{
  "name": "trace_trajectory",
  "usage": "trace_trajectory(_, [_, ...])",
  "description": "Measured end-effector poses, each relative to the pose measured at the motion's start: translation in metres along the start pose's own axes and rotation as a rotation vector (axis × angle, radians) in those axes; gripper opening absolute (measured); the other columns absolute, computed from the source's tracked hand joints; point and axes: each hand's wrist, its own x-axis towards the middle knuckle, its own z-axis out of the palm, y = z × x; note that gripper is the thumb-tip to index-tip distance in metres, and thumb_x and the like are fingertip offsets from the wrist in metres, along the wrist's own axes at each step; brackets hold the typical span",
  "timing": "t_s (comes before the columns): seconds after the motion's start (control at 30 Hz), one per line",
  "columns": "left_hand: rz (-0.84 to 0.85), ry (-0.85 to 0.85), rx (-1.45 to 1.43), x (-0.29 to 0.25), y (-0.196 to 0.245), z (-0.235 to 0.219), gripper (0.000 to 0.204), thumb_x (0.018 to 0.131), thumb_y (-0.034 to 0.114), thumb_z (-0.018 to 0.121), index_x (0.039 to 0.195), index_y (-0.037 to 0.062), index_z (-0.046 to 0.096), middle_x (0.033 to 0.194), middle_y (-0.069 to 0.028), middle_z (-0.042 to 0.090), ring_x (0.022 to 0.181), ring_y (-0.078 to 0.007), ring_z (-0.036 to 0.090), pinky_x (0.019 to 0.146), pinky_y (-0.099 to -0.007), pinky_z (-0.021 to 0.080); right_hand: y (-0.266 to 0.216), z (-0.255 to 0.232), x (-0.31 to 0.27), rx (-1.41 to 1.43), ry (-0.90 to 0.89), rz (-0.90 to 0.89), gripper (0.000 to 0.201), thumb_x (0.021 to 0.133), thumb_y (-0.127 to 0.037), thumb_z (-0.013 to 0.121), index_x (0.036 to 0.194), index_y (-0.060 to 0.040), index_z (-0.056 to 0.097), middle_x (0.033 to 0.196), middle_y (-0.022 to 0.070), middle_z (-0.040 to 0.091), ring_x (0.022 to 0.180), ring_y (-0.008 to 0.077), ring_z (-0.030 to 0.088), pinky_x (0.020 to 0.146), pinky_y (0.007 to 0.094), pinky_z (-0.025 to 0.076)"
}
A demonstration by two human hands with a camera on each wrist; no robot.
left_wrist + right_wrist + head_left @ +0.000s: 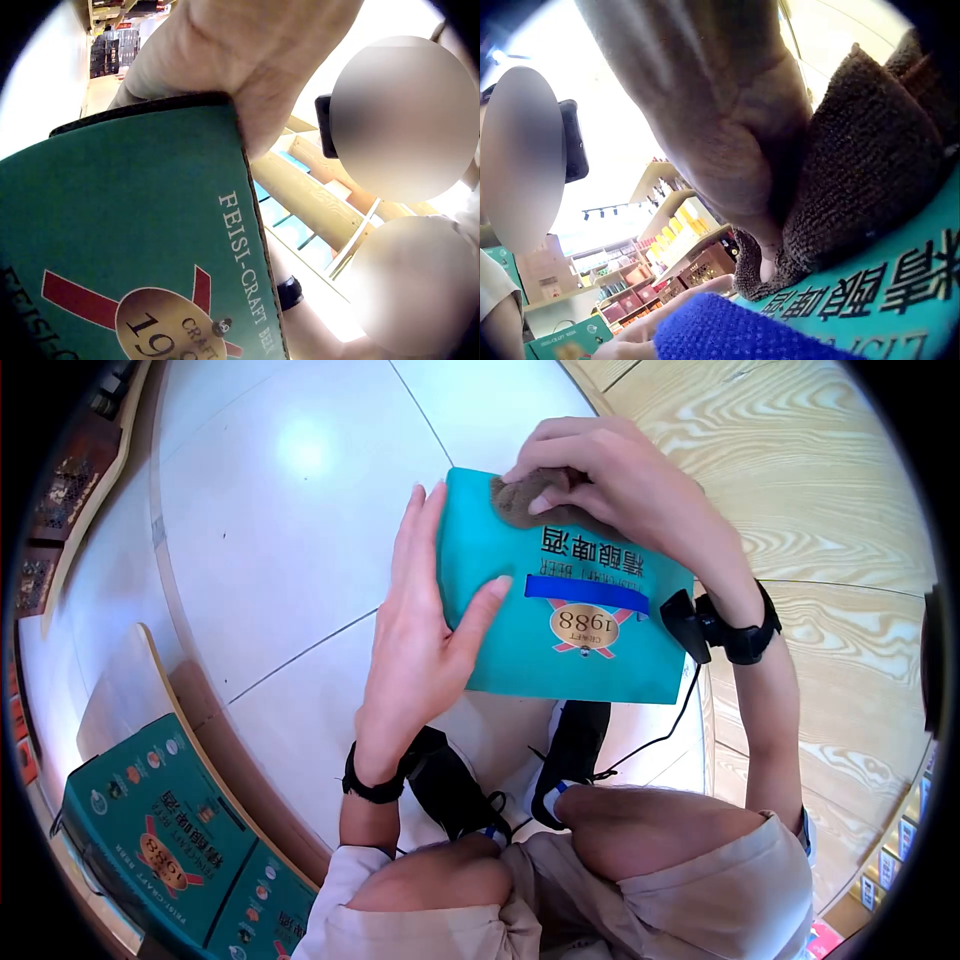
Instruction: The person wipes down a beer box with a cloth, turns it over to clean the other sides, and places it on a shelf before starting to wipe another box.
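Note:
A teal beer box [590, 655] with a blue strap handle [587, 593] and a round 1988 label appears above the shoes in the head view. My left hand [420, 625] holds its left side, the fingers along the edge and the thumb over the printed face. In the left wrist view, the palm lies against an edge of the box [135, 187]. My right hand [625, 480] pinches a brown cloth [520, 500] and presses it on the box's face near the far edge. The bunched cloth [855, 165] partly covers the print in the right wrist view.
More teal beer boxes [170, 840] stand at lower left beside a curved wooden edge [225, 775]. A wood-grain surface [820, 660] lies on the right, pale floor tiles [280, 560] on the left. Stocked shelves [679, 232] rise behind. A black cable [660, 740] hangs from the right wrist camera.

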Motion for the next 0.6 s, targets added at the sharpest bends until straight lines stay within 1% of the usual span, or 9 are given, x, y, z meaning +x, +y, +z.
trace_trajectory(0.07, [0.058, 0.033, 0.023, 0.001, 0.000, 0.000, 0.079, 0.101, 0.026, 0.069, 0.165, 0.0065, 0.026, 0.167, -0.0288, 0.030, 0.139, -0.0448, 0.054, 0.071, -0.0364, 0.061, 0.001, 0.002, 0.005, 0.023, -0.008, 0.024, 0.014, 0.084, -0.002, 0.074, 0.097, 0.0006, 0.074, 0.090, 0.0160, 0.071, 0.083, 0.0348, 0.071, 0.077, 0.0394, 0.057])
trace_trajectory(0.13, [-0.024, -0.002, -0.047, 0.000, 0.004, 0.002, 0.080, 0.101, 0.026, 0.070, 0.165, 0.0065, 0.026, 0.167, -0.0290, 0.030, 0.142, -0.0448, 0.051, 0.076, -0.0377, 0.062, 0.004, 0.006, 0.001, 0.031, 0.005, 0.035, 0.014, 0.083, -0.003, 0.074, 0.097, 0.0007, 0.074, 0.090, 0.0165, 0.072, 0.084, 0.0351, 0.071, 0.078, 0.0399, 0.057])
trace_trajectory(0.17, [-0.021, 0.000, -0.045, 0.000, 0.006, 0.002, 0.080, 0.101, 0.026, 0.070, 0.165, 0.0065, 0.026, 0.167, -0.0290, 0.030, 0.142, -0.0448, 0.051, 0.076, -0.0377, 0.062, 0.003, 0.006, 0.003, 0.036, 0.006, 0.041, 0.014, 0.083, -0.003, 0.075, 0.097, 0.0007, 0.075, 0.091, 0.0171, 0.072, 0.085, 0.0353, 0.071, 0.078, 0.0404, 0.057])
trace_trajectory(0.27, [-0.068, -0.014, -0.107, 0.000, 0.006, 0.002, 0.080, 0.102, 0.026, 0.069, 0.165, 0.0055, 0.025, 0.167, -0.0292, 0.029, 0.145, -0.0458, 0.046, 0.085, -0.0406, 0.061, 0.001, 0.006, 0.005, 0.008, -0.007, 0.065, 0.016, 0.082, -0.004, 0.076, 0.097, 0.0006, 0.075, 0.091, 0.0173, 0.073, 0.086, 0.0359, 0.071, 0.080, 0.0412, 0.058])
trace_trajectory(0.33, [-0.006, 0.003, -0.050, -0.001, 0.000, 0.004, 0.081, 0.101, 0.026, 0.069, 0.164, 0.0034, 0.024, 0.167, -0.0298, 0.029, 0.147, -0.0464, 0.043, 0.097, -0.0440, 0.057, -0.001, 0.006, 0.009, 0.002, -0.032, 0.079, 0.018, 0.081, -0.004, 0.077, 0.098, 0.0003, 0.075, 0.092, 0.0175, 0.073, 0.087, 0.0365, 0.072, 0.081, 0.0420, 0.058])
trace_trajectory(0.37, [-0.002, 0.005, -0.046, -0.002, 0.002, 0.005, 0.081, 0.101, 0.026, 0.069, 0.164, 0.0034, 0.024, 0.167, -0.0298, 0.029, 0.147, -0.0464, 0.043, 0.097, -0.0440, 0.057, -0.001, 0.005, 0.008, -0.004, -0.054, 0.099, 0.020, 0.081, -0.005, 0.078, 0.099, 0.0000, 0.076, 0.092, 0.0177, 0.073, 0.088, 0.0371, 0.072, 0.082, 0.0428, 0.058])
trace_trajectory(0.43, [-0.087, -0.024, -0.137, -0.002, 0.007, 0.008, 0.082, 0.101, 0.027, 0.070, 0.164, 0.0016, 0.024, 0.166, -0.0309, 0.029, 0.150, -0.0463, 0.039, 0.108, -0.0460, 0.051, 0.006, 0.009, 0.005, -0.008, -0.048, 0.082, 0.020, 0.081, -0.003, 0.077, 0.101, -0.0011, 0.074, 0.095, 0.0160, 0.073, 0.089, 0.0358, 0.072, 0.081, 0.0420, 0.058])
trace_trajectory(0.53, [-0.107, -0.054, -0.053, -0.003, 0.011, 0.011, 0.082, 0.101, 0.027, 0.070, 0.163, 0.0001, 0.025, 0.166, -0.0323, 0.028, 0.153, -0.0456, 0.035, 0.114, -0.0465, 0.045, 0.011, 0.011, 0.002, -0.011, -0.057, 0.077, 0.021, 0.082, -0.001, 0.076, 0.103, -0.0016, 0.073, 0.098, 0.0148, 0.073, 0.090, 0.0355, 0.071, 0.080, 0.0416, 0.057])
trace_trajectory(0.6, [-0.120, -0.040, -0.071, 0.000, 0.011, 0.000, 0.082, 0.101, 0.027, 0.070, 0.163, -0.0004, 0.025, 0.166, -0.0326, 0.028, 0.154, -0.0452, 0.033, 0.115, -0.0463, 0.043, 0.007, 0.012, 0.022, -0.019, -0.092, 0.077, 0.020, 0.082, -0.002, 0.075, 0.103, -0.0010, 0.073, 0.098, 0.0155, 0.073, 0.091, 0.0365, 0.071, 0.081, 0.0421, 0.057])
